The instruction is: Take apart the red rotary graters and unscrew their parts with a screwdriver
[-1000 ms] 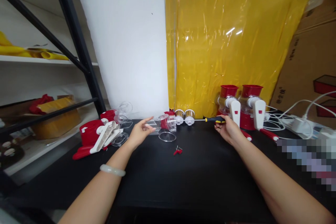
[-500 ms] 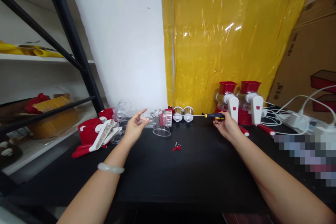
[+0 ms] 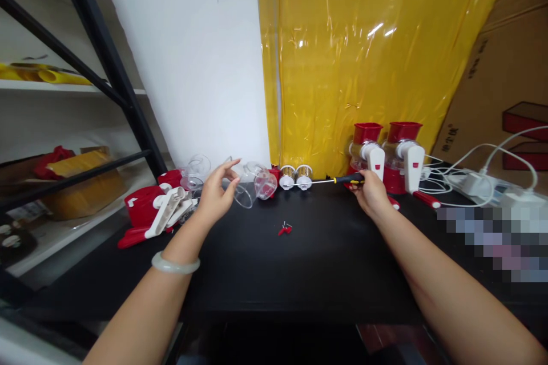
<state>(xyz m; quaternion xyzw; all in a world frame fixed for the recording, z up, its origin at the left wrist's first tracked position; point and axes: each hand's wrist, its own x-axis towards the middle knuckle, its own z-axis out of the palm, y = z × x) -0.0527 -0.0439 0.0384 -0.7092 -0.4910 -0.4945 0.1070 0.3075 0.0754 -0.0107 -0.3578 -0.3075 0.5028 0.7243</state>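
Observation:
My right hand [image 3: 369, 194] is closed on the dark handle of a screwdriver [image 3: 349, 179], whose long shaft points left towards two white-rimmed metal drums [image 3: 304, 177]. Thumb and fingers apart, my left hand [image 3: 219, 189] is beside a clear plastic housing [image 3: 246, 194] lying on its side; no held object shows between them. A clear and red part [image 3: 266, 184] adjoins the housing. Small red pieces and screws [image 3: 285, 230] lie on the black table [image 3: 317, 274].
Red bases with white cranks [image 3: 145, 207] lie at the left, beside a black-framed shelf [image 3: 103, 57]. Two upright red and white grinders [image 3: 403, 157] stand at the right, near white cables, a power strip [image 3: 477, 185] and a large carton [image 3: 483, 97].
The clear housing has turned and shifted slightly left. My left thumb and fingers have spread wider near it. The screwdriver has tilted a little, its handle now higher. The whole view has shifted slightly.

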